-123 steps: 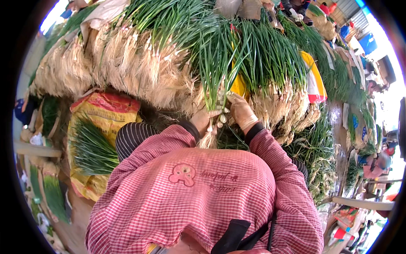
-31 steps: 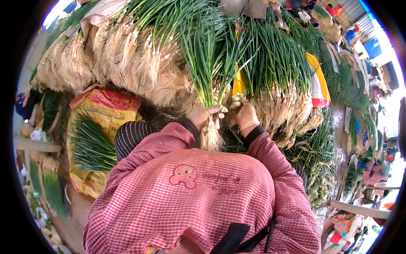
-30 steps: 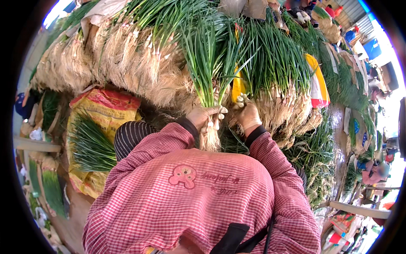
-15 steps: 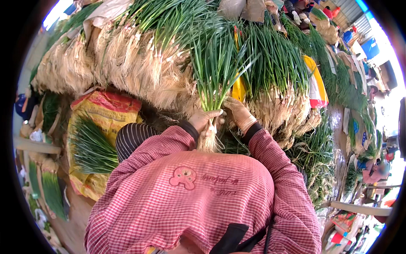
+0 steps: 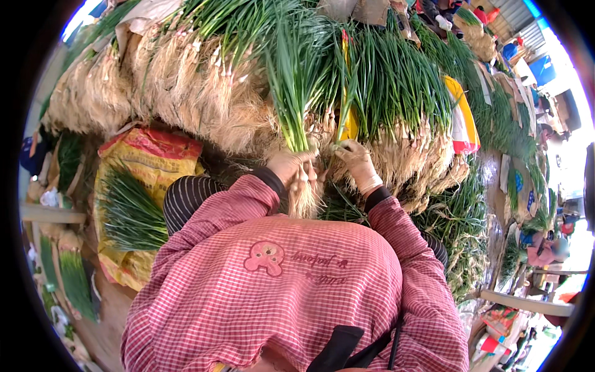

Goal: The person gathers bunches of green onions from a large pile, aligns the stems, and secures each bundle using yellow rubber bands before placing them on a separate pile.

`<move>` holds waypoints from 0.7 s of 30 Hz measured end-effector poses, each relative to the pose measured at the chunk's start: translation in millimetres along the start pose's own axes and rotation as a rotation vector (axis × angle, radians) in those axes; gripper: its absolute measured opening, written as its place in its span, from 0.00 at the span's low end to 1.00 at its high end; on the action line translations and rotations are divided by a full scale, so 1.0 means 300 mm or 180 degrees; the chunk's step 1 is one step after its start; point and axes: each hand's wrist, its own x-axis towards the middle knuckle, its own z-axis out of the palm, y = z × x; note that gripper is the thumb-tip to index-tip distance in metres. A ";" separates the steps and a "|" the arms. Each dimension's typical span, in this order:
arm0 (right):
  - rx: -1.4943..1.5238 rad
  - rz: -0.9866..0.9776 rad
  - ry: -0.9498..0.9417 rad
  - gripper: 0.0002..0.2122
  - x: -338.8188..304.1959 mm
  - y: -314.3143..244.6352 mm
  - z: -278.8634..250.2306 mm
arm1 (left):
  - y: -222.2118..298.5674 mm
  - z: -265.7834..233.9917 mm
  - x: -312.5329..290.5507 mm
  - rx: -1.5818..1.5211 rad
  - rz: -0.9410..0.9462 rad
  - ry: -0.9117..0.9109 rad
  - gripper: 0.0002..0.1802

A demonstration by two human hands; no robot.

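My left hand is closed around a bunch of green garlic. Its leaves point away from me, while the pale bulbs and stringy roots hang below the fingers towards my chest. Just to the right, my right hand pinches a single green garlic stalk, held apart from the bunch. A pale covering like a thin glove shows at the right wrist. Straight ahead and to the right lies a thick row of green garlic, its roots facing me.
Another long heap with tan roots spreads to the left. A yellow and red sack carries loose green leaves beside my striped knee. More greens lie to my right. A yellow, white and red bag stands by the row.
The bunch in my left hand has shifted slightly left and tilted. My right hand has moved away from it, now with a single stalk between its fingers.
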 end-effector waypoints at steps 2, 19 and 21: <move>0.0194 0.0068 -0.0110 0.06 -0.025 -0.105 0.058 | -0.046 -0.020 0.018 0.0452 -0.0130 0.0054 0.23; -0.3155 -0.1368 -0.0905 0.16 0.054 -0.003 0.088 | -0.037 -0.017 0.007 0.0410 0.0249 0.0044 0.16; -0.0276 -0.0045 -0.0327 0.05 0.045 -0.117 0.067 | 0.006 0.000 0.013 0.0544 0.0299 0.0134 0.18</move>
